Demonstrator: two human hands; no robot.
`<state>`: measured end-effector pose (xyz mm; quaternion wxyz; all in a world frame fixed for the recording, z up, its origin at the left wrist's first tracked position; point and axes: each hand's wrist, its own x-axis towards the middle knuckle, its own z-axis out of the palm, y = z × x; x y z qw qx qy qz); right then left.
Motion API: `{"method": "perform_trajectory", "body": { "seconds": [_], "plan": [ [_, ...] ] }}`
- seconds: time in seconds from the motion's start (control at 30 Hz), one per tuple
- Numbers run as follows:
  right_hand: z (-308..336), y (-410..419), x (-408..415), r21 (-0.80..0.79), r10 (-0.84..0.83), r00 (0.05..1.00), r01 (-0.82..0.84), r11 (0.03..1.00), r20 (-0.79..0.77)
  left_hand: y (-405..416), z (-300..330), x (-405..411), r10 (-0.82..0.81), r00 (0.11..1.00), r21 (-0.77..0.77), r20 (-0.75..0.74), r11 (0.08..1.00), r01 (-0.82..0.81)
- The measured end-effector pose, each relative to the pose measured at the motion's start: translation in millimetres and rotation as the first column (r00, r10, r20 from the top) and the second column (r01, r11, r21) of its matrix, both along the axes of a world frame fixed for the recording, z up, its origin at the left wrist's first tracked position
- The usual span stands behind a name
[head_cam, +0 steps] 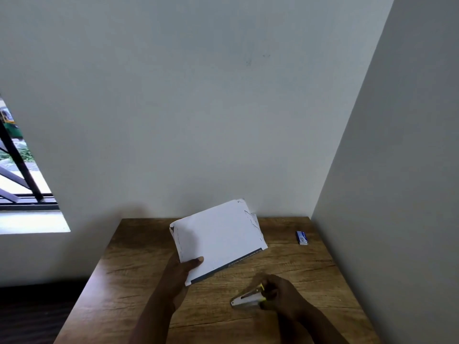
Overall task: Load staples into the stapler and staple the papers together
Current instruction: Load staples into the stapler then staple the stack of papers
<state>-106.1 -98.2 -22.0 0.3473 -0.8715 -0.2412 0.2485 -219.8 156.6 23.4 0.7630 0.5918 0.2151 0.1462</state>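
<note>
A wooden table (154, 289) filled a pale-walled corner. The left hand (182, 273) pinched the papers (218, 234) above its middle; the right hand (280, 292) gripped the stapler (247, 299) near the front edge. A staple box (302, 237) lay by the back right corner. Best squared the sheets, then fed one corner fully into the stapler's mouth.

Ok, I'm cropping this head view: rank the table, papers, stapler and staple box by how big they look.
Largest to smallest:
1. table
2. papers
3. stapler, partly hidden by the right hand
4. staple box, though it lies farther away
</note>
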Motion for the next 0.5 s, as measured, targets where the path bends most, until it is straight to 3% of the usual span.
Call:
{"method": "perform_trajectory", "body": {
  "seconds": [0.07,0.17,0.23,0.4,0.5],
  "plan": [
    [2.7,0.3,-4.5,0.347,-0.106,0.952,0.206,0.915,-0.287,0.1,0.9,1.3,-0.005,1.000,-0.030,0.017,1.000,0.006],
    [9.8,9.4,-8.7,0.560,-0.053,0.810,0.449,0.696,-0.584,0.1,0.9,4.4,-0.005,1.000,-0.042,0.023,0.999,0.006],
    [21.0,16.8,-10.2,0.609,0.011,0.777,0.485,0.628,-0.630,0.8,-1.1,8.0,-0.011,1.000,-0.028,0.020,1.000,0.012],
    [38.0,33.3,-12.4,0.597,0.043,0.823,0.373,0.710,-0.566,0.6,-7.2,16.9,-0.018,1.000,-0.110,0.009,0.994,0.019],
    [42.8,42.9,-15.9,0.603,0.033,0.820,0.392,0.695,-0.572,-1.4,-8.6,18.7,-0.028,0.999,-0.158,0.034,0.987,0.033]
  ]
}}
